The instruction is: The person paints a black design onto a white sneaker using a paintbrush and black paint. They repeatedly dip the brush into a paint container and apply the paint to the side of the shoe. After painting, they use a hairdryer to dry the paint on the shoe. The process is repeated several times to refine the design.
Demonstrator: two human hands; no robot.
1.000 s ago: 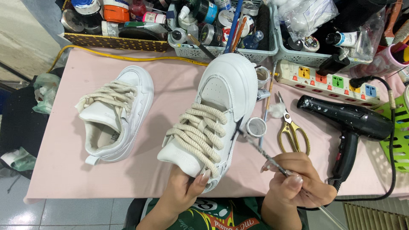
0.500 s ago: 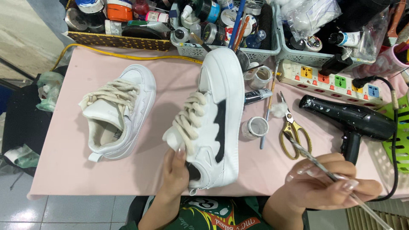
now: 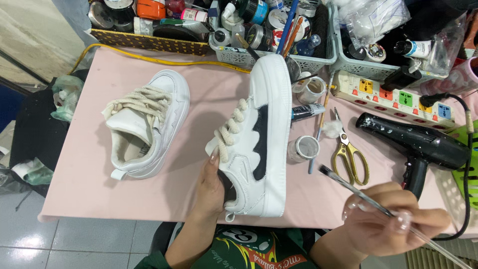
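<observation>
Pink table covering (image 3: 149,199) is seen from above, with grey floor tiles showing at its near edge. Places are given relative to the tilted sneaker (image 3: 264,144), which is held on its side at the middle of the surface, sole edge turned to the right, a wavy black panel showing on its white upper.

Left hand (image 3: 211,187): placed at the heel end of the tilted sneaker, fingers closed on the collar, thumb against the lace side. Cream laces are seen just beyond the fingertips.

Right hand (image 3: 393,224): held right of and nearer than the sneaker, apart from it. Fingers are pinched together on a thin paintbrush (image 3: 358,192), whose dark tip is pointed up-left toward the sole without touching it.

Second white sneaker (image 3: 147,129): lying left of the tilted one, well apart, opening up.

Right of the sole: a small open jar (image 3: 302,148), just beside; gold-handled scissors (image 3: 348,152) further right; a black hair dryer (image 3: 420,147) beyond those. A power strip (image 3: 398,94) and baskets of paint pots (image 3: 279,35) are noted behind.
</observation>
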